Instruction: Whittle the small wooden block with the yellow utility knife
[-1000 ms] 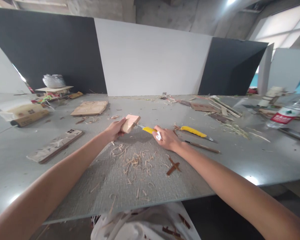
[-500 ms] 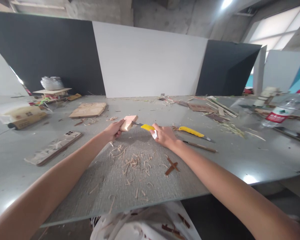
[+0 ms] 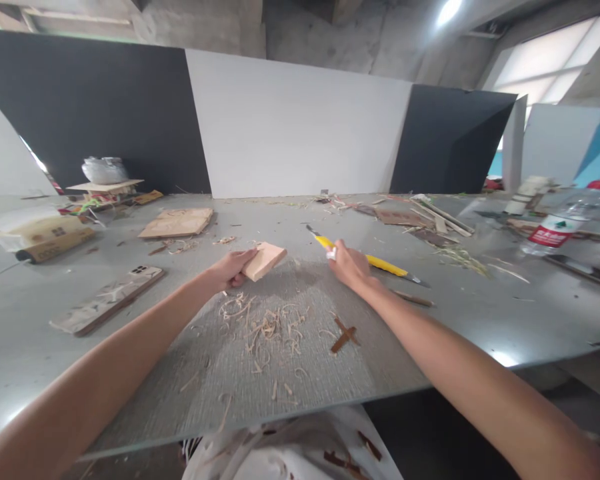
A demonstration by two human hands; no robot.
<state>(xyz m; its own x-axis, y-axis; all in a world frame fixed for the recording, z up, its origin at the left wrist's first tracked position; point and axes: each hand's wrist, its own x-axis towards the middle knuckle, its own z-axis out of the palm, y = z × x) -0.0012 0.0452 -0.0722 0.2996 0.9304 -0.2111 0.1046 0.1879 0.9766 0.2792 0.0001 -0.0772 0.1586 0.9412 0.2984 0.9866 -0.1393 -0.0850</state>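
Near the middle of the table, my left hand (image 3: 233, 268) grips a small pale wooden block (image 3: 264, 261) by its left end. My right hand (image 3: 351, 264) is closed around a yellow-handled knife (image 3: 322, 241), whose blade points up and to the left, apart from the block. A bit of white material shows at the fingers of that hand. Curly wood shavings (image 3: 267, 325) lie on the grey textured mat (image 3: 220, 380) below the hands. A brown cross-shaped piece (image 3: 345, 335) rests to their right.
Behind my right hand lie a second yellow-handled tool (image 3: 387, 266) and a thin brown stick (image 3: 414, 299). A phone-shaped case (image 3: 107, 300) and a wooden board (image 3: 177, 222) are at left. A plastic bottle (image 3: 563, 227) stands at right, near wood scraps (image 3: 443, 219).
The knife has come away from the block as my right hand moved right, and its blade now points more upward. The block in my left hand has shifted slightly right and turned.
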